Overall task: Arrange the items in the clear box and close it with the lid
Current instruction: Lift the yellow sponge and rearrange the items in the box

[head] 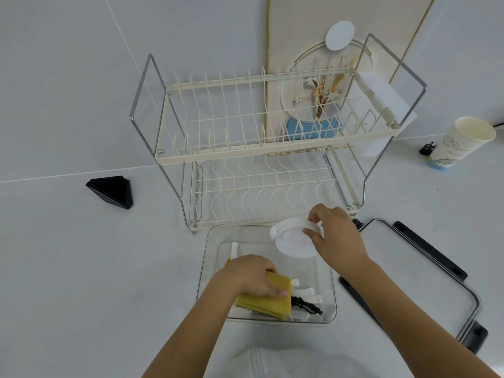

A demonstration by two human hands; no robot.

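Note:
A clear box point(210, 244) stands on the white counter in front of me. Inside it, my left hand point(251, 274) grips a yellow sponge point(275, 302) at the box's near left side. White clips point(308, 291) and a black cord point(306, 306) lie beside the sponge on the box floor. My right hand point(338, 238) holds a stack of white round lids point(293, 241) over the box's far right corner. The box's clear lid point(414, 271), with black latches, lies flat to the right of the box.
A cream two-tier dish rack point(272, 148) stands just behind the box. A black triangular object point(113, 190) sits at the left. A paper cup point(461, 144) stands at the far right, with a small black clip point(426, 148) beside it.

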